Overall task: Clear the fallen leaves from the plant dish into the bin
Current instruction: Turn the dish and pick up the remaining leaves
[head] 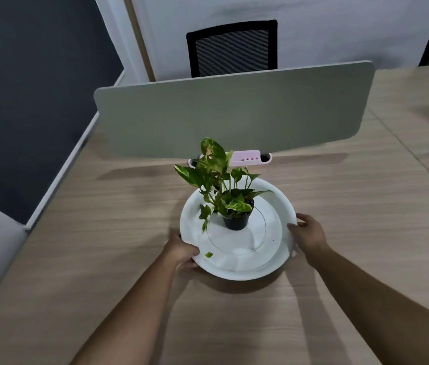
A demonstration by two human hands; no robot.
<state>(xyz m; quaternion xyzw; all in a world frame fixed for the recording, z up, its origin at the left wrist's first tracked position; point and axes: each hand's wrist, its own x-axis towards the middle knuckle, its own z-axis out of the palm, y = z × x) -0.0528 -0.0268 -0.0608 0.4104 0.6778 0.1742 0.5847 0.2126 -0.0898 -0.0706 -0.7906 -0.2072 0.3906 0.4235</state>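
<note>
Gripping round white dish (274, 262), both hands (181, 252) (309, 233).

Counter (339, 167) lies open left, right and near side of the white dish (274, 262) — passage there is unobstructed. Beyond the dish, a pink holder (247, 156) and grey divider panel (234, 111) block the way. Above the dish, plant (216, 180) foliage overhangs its left half.
</note>
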